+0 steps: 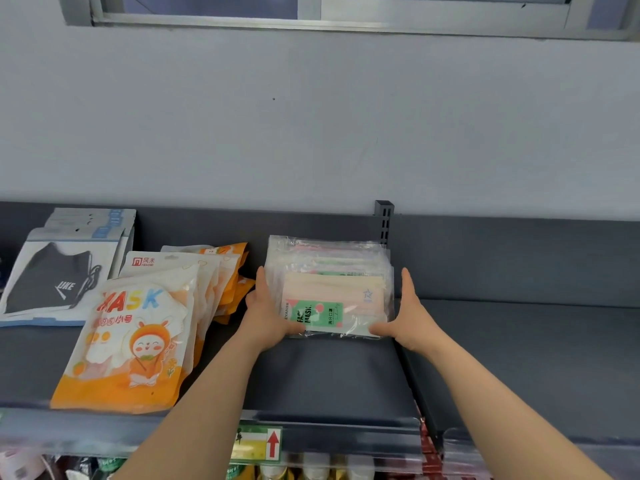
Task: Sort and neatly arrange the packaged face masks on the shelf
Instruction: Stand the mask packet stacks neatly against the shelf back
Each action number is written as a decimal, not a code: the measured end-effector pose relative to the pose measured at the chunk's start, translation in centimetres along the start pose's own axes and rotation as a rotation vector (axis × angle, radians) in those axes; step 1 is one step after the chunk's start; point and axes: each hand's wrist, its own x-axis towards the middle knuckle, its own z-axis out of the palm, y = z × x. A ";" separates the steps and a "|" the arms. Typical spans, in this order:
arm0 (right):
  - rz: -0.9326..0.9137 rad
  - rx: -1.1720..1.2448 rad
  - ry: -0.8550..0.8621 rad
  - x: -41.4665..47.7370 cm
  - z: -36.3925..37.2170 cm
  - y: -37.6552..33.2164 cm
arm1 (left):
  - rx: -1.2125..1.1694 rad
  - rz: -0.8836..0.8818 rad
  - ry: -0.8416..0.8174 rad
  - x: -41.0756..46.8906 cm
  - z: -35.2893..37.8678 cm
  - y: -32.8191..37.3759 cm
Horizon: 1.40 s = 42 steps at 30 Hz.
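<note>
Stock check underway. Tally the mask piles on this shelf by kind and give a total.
Black mask pile: 1
Orange rabbit pile: 1
Clear pastel pile: 1, pressed between left hand and right hand
Total: 3 piles
The packs in each pile overlap too much to count singly.

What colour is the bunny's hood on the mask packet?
The bunny's hood is orange, clearest in the head view.
</note>
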 end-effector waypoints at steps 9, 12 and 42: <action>0.031 0.013 -0.059 0.0 1.4 -0.4 | 0.012 -0.044 -0.019 -0.5 0.3 -0.3; 0.047 0.011 -0.043 0.3 1.5 0.0 | 0.026 -0.052 -0.018 -0.5 0.3 -0.3; 0.091 0.040 -0.119 1.7 0.9 1.6 | 0.066 -0.102 -0.050 -0.4 0.0 -0.6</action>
